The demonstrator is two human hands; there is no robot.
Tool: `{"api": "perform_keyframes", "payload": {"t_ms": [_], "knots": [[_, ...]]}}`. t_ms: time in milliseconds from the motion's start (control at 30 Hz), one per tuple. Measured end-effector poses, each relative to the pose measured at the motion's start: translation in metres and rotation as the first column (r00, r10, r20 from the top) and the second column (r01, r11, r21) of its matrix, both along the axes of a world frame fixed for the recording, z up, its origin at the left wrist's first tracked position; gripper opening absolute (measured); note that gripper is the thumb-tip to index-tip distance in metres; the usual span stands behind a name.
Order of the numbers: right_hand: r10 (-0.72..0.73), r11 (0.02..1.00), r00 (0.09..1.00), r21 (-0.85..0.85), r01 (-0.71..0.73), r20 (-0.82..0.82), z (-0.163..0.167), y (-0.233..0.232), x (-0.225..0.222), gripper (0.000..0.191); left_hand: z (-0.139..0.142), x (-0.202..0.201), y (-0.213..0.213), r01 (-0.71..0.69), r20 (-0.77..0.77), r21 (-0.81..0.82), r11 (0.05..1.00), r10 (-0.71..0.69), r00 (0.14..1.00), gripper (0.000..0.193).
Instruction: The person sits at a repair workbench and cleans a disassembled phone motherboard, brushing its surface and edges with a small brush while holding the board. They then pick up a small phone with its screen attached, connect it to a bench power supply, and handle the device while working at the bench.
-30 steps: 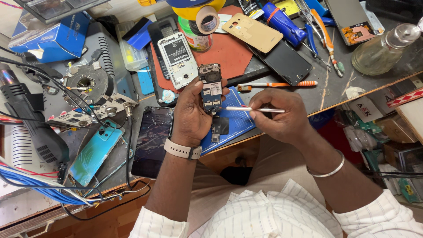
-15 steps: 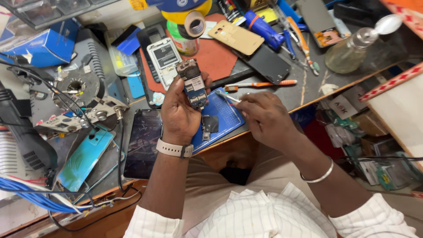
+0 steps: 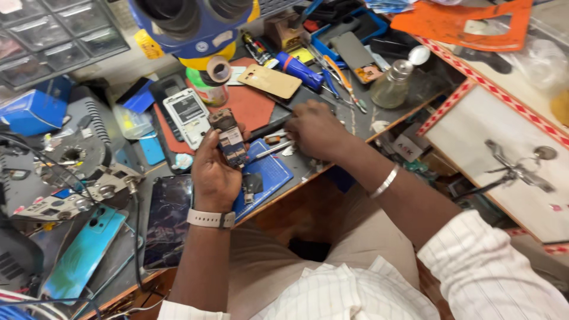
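- While I'm watching this feed from my end, the left hand (image 3: 214,172) has an opened-up phone board (image 3: 230,137) standing nearly upright, lifted off the blue work mat (image 3: 269,175); my guess is it's raised that way so the exposed face sits under the blue and yellow microscope head (image 3: 195,24) at 12 o'clock
- fingers of that hand are curled round the board's lower half, thumb pressed on its left edge, the others wrapped behind at the right; so the board sticks out of the grip toward 12 o'clock, with only its bottom part covered
- right hand (image 3: 317,127) sits at 3 o'clock from the board, knuckles up, resting low on the bench; fingers are bunched together and seem to pinch a thin metal tool (image 3: 274,148) whose tip points back toward 9 o'clock, at the board; can't tell exactly how the fingertips close since the back of the hand hides them
- tool tip is near the board's lower right but I can't say it touches
- white phone frame (image 3: 188,114) lies flat at 11 o'clock from the board, on the reddish mat (image 3: 252,106); gold back cover (image 3: 269,81) at 1 o'clock, glass bottle (image 3: 394,86) way out at 2 o'clock; cracked dark screen (image 3: 168,216) lies at 7 o'clock beside the wrist with the pale watch strap (image 3: 210,218)
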State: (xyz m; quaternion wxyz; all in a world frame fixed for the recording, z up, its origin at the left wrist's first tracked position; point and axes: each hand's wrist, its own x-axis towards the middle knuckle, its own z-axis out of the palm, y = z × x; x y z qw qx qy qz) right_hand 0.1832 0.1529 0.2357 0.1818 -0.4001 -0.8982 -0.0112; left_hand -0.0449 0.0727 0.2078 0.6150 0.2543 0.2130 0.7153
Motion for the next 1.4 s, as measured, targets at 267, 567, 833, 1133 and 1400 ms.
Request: {"api": "perform_keyframes", "payload": {"t_ms": [267, 567, 833, 1133, 1400], "knots": [[0.155, 0.984, 0.988, 0.085, -0.155, 0.005, 0.030, -0.001, -0.016, 0.007, 0.001, -0.001, -0.004, -0.018, -0.018, -0.040, 0.999, 0.018, 1.000, 0.034], [-0.226, 0.858, 0.805, 0.279, 0.431, -0.548, 0.051, -0.038, 0.114, 0.035, 0.000, -0.002, -0.005, -0.020, -0.044, -0.031, 0.999, 0.018, 0.999, 0.035], [-0.459, 0.864, 0.886, 0.200, 0.463, -0.069, 0.050, 0.010, 0.186, 0.052, -0.001, 0.000, -0.008, -0.028, -0.041, 0.013, 1.000, 0.029, 0.999, 0.036], [-0.420, 0.875, 0.890, 0.182, 0.449, -0.177, 0.050, 0.013, 0.185, 0.047, -0.002, -0.002, -0.003, -0.049, -0.018, -0.037, 0.998, 0.049, 0.999, 0.035], [-0.469, 0.869, 0.878, 0.127, 0.478, -0.094, 0.048, 0.016, 0.184, 0.044, 0.001, -0.001, -0.007, -0.069, -0.048, -0.047, 0.997, 0.067, 0.997, 0.036]]}}
